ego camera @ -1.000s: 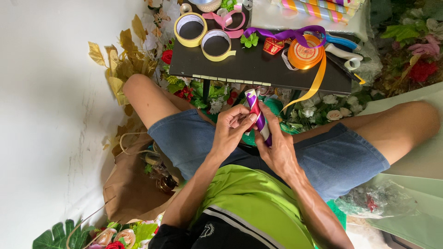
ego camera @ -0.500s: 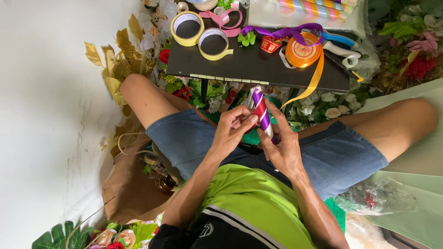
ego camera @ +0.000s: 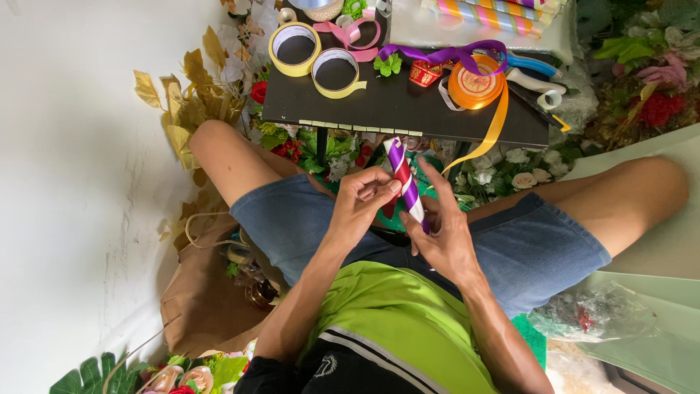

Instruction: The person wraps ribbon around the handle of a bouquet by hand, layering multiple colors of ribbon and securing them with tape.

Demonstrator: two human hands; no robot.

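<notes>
Tilting upright since earlier, the purple-and-white ribbon roll [ego camera: 403,182] is being pinched by both hands, left hand [ego camera: 362,198] and right hand [ego camera: 441,237], each grip clamped on it; loosening fingers could let the ribbon unwind.

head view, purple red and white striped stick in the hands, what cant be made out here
- Head view: the lower end of the purple, red and white striped stick is hidden behind the right hand.
- The left hand covers its own fingertips' grip on the stick.
- The pastel striped paper roll is cut off by the top edge.
- The contents of the clear plastic bag are too blurred to tell.
</notes>
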